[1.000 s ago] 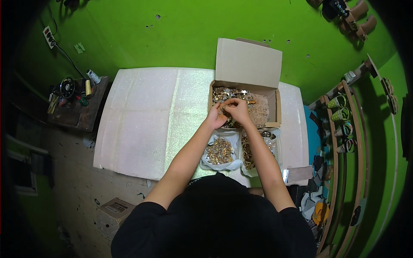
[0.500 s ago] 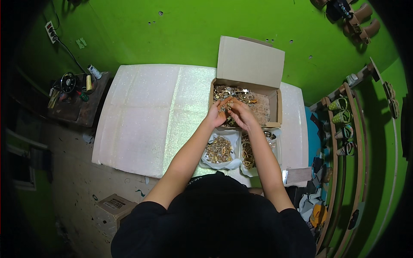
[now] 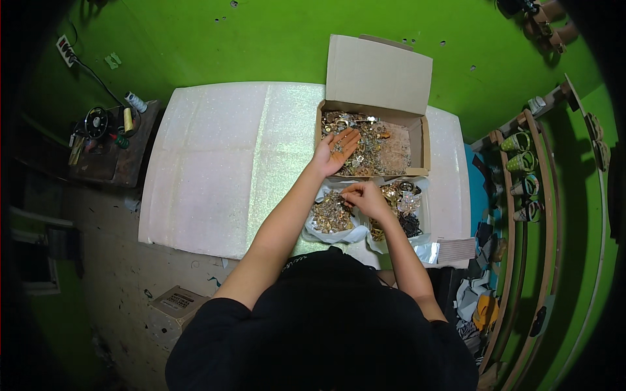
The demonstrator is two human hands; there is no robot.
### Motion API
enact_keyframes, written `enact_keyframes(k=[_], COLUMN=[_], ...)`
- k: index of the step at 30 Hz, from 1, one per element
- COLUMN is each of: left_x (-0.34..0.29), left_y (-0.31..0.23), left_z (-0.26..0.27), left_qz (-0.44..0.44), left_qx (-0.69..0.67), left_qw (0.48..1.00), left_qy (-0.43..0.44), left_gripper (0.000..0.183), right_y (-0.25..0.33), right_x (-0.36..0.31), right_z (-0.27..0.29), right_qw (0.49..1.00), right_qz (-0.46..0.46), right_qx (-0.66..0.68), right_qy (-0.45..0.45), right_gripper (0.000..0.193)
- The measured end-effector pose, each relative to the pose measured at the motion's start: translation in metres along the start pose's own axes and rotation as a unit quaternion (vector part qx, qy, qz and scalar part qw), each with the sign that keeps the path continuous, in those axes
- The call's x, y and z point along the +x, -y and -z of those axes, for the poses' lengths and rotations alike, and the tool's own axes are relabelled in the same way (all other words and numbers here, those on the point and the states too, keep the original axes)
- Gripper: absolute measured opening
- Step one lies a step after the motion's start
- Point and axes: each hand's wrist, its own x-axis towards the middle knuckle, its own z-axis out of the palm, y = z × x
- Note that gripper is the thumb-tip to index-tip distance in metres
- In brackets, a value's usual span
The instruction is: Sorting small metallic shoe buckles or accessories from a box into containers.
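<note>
My left hand (image 3: 337, 151) is palm up over the left part of an open cardboard box (image 3: 427, 146), its fingers stretched out. A few tiny pieces seem to lie on the palm. Small metal fittings (image 3: 360, 159), gold and silver in colour, are heaped in the box. My right hand (image 3: 366, 198) is at the right rim of a white plastic-lined container (image 3: 358, 233), fingertips pinched over the small gold and silver pieces (image 3: 331, 217) inside. What the pinch holds is too small to make out. Beside it, partly under my right wrist, a second lined container holds buckles and ornaments (image 3: 404, 199).
Everything stands on a table with a shimmering white cover (image 3: 208, 169). A silver packet (image 3: 427, 252) and a ribbed grey piece (image 3: 455, 249) lie at the right front edge. Shoes hang on a wooden rack (image 3: 541, 215) to the right. Thread spools (image 3: 135, 102) stand on a small side table.
My right hand has left the box and come back toward me, over the left lined container. The left hand has stayed over the box, its fingers now spread out flat.
</note>
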Motion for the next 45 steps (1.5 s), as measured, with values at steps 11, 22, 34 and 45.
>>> enact_keyframes(k=[11, 22, 34, 45], left_x=[-0.003, 0.007, 0.006, 0.008], left_y=[0.001, 0.001, 0.000, -0.001], left_z=[-0.002, 0.016, 0.012, 0.017], left_qz=[-0.007, 0.005, 0.030, 0.025], left_qx=[0.027, 0.065, 0.093, 0.096], left_qw=[1.000, 0.996, 0.995, 0.994], left_qy=[-0.003, -0.063, -0.029, -0.037], left_gripper=[0.045, 0.038, 0.041, 0.043], right_y=[0.034, 0.048, 0.041, 0.043], right_x=[0.014, 0.069, 0.079, 0.078], right_z=[0.015, 0.020, 0.019, 0.004], right_qw=[0.986, 0.850, 0.823, 0.848], right_qz=[0.080, 0.312, 0.370, 0.270], right_qx=[-0.143, -0.389, -0.403, -0.406], right_qy=[-0.014, -0.171, -0.151, -0.208], right_gripper=[0.018, 0.027, 0.017, 0.025])
